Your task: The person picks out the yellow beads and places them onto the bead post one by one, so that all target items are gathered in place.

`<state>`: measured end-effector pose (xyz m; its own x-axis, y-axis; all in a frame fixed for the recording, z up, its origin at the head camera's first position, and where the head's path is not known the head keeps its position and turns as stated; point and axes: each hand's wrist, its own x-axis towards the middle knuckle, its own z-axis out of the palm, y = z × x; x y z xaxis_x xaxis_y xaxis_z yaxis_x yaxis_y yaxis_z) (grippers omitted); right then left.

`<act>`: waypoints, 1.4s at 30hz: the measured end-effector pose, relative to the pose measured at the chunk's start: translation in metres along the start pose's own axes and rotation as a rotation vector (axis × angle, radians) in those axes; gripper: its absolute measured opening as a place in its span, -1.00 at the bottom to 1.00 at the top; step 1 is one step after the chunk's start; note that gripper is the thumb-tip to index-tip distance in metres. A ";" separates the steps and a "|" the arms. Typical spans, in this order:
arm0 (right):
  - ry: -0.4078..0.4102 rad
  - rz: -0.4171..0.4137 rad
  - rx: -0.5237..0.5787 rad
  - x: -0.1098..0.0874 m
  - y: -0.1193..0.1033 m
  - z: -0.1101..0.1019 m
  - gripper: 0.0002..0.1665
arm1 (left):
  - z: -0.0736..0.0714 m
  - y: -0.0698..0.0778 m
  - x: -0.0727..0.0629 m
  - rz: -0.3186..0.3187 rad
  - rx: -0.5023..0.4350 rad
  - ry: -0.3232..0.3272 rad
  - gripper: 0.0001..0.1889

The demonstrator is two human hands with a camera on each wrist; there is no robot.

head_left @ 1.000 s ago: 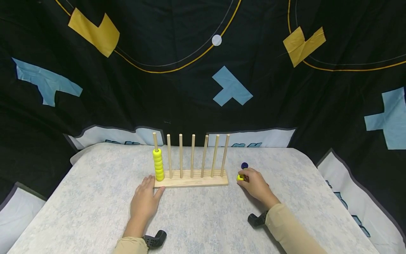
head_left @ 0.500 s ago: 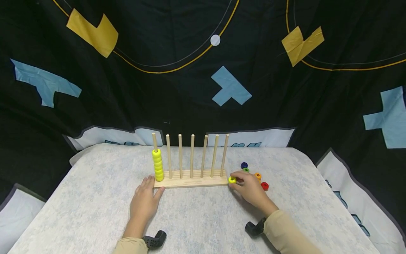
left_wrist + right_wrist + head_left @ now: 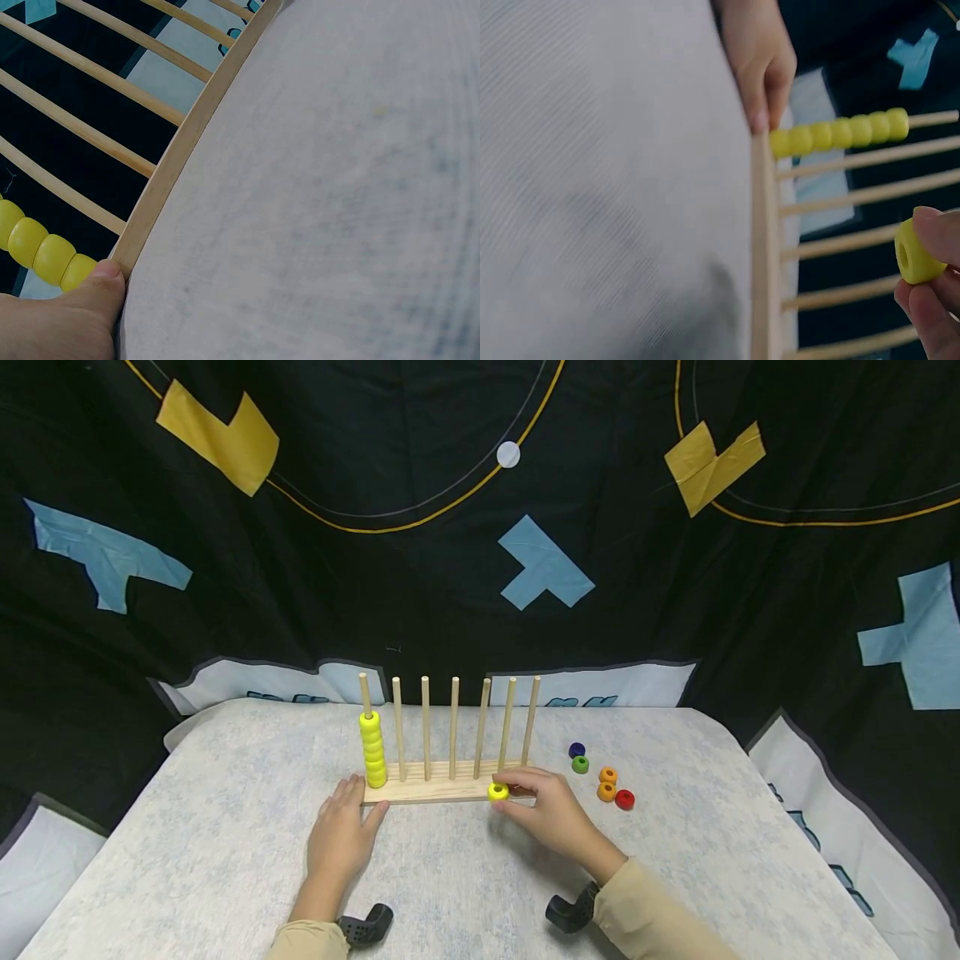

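A wooden peg stand (image 3: 435, 790) with several upright pegs stands on the table. Yellow beads (image 3: 372, 750) are stacked on its leftmost peg, whose top is bare. My left hand (image 3: 341, 839) rests at the left end of the base, its fingers along the end and its thumb touching the front edge. Between thumb and fingers, my right hand (image 3: 551, 814) pinches a single yellow bead (image 3: 909, 255) just in front of the base's right part. The bead's hole shows in the right wrist view; it is on no peg.
Right of the stand lie loose beads: a dark blue bead (image 3: 577, 750), a green bead (image 3: 580, 765), two orange beads (image 3: 607, 782) and a red bead (image 3: 625, 799). The pale table (image 3: 450, 877) reaches back to a dark patterned curtain (image 3: 420, 593).
My right hand has carried the yellow bead leftward from near the loose beads to the front of the stand, uncovering those beads. My left hand has kept its place.
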<state>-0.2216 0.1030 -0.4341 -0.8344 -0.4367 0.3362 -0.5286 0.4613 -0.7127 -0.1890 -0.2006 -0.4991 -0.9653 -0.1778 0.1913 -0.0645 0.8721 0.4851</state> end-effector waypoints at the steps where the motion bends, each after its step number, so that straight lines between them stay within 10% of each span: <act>1: 0.000 -0.013 0.008 0.002 -0.005 0.002 -0.58 | 0.000 0.000 0.000 -0.001 0.000 -0.001 -0.28; 23: 0.043 -0.209 0.110 0.073 -0.084 0.017 -0.55 | 0.000 -0.003 0.000 -0.022 -0.003 -0.008 -0.27; 42: 0.190 -0.162 0.159 0.124 -0.105 0.011 -0.51 | 0.000 -0.001 0.001 -0.019 -0.010 -0.004 -0.27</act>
<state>-0.2674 -0.0083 -0.3246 -0.7634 -0.3355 0.5519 -0.6386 0.2643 -0.7227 -0.1899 -0.2016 -0.4999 -0.9649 -0.1923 0.1786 -0.0803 0.8642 0.4967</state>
